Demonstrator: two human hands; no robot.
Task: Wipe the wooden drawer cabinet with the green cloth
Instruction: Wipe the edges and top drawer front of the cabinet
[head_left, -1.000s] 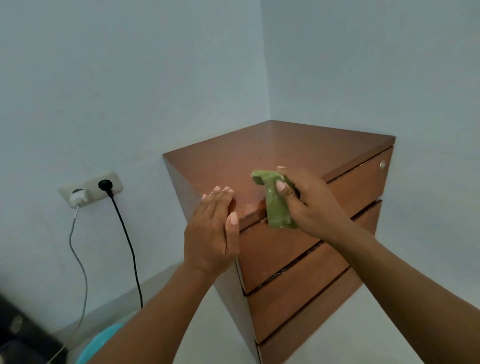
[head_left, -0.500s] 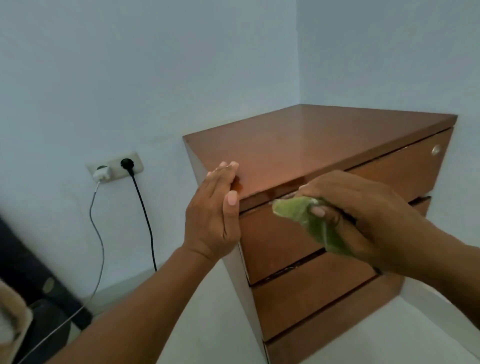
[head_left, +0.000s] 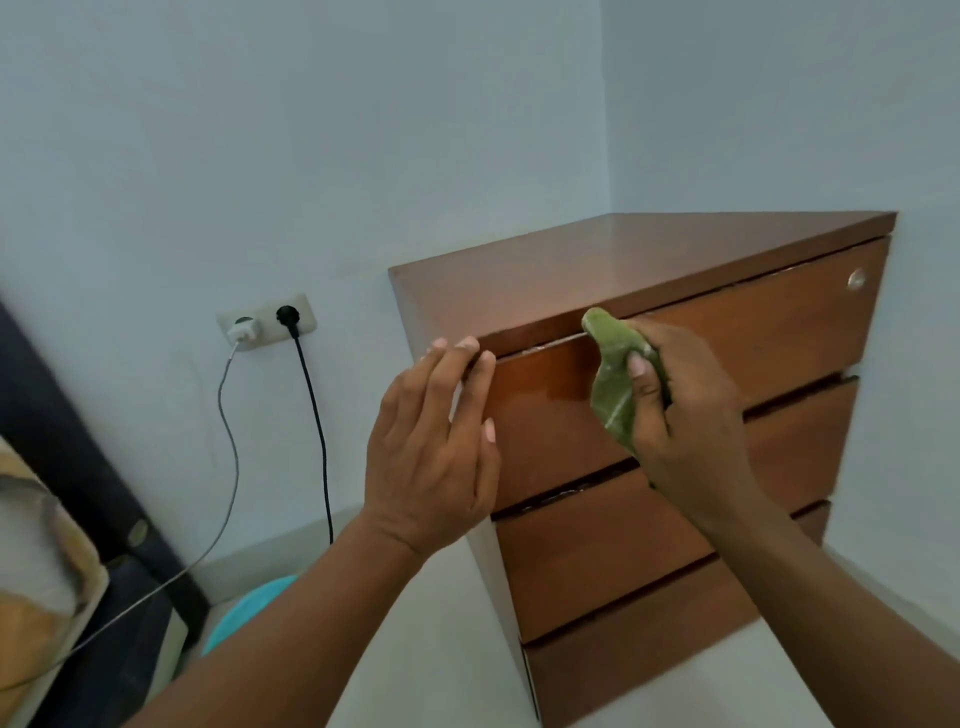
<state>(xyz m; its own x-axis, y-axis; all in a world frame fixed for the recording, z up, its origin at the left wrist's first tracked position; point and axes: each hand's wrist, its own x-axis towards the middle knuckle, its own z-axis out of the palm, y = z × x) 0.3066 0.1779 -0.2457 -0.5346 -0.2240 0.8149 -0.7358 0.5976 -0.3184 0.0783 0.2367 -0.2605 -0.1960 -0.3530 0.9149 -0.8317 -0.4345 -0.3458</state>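
Note:
The wooden drawer cabinet (head_left: 779, 332) stands in the room's corner, with three drawer fronts facing me and a small round lock at the top drawer's right. My right hand (head_left: 691, 415) grips the bunched green cloth (head_left: 615, 379) and holds it against the top drawer's front, just under the cabinet's top edge. My left hand (head_left: 434, 447) rests with straight fingers on the cabinet's near left corner, fingertips touching the top edge.
A wall socket (head_left: 267, 325) at the left holds a white charger and a black plug, whose cables (head_left: 317, 441) hang to the floor. A dark bed frame with bedding (head_left: 47, 571) fills the lower left. A teal object (head_left: 249, 608) lies on the floor.
My right hand has carried the cloth from the top's front edge down onto the top drawer's front, and it now sits higher on that front. My left hand stays on the corner. My view shifted left.

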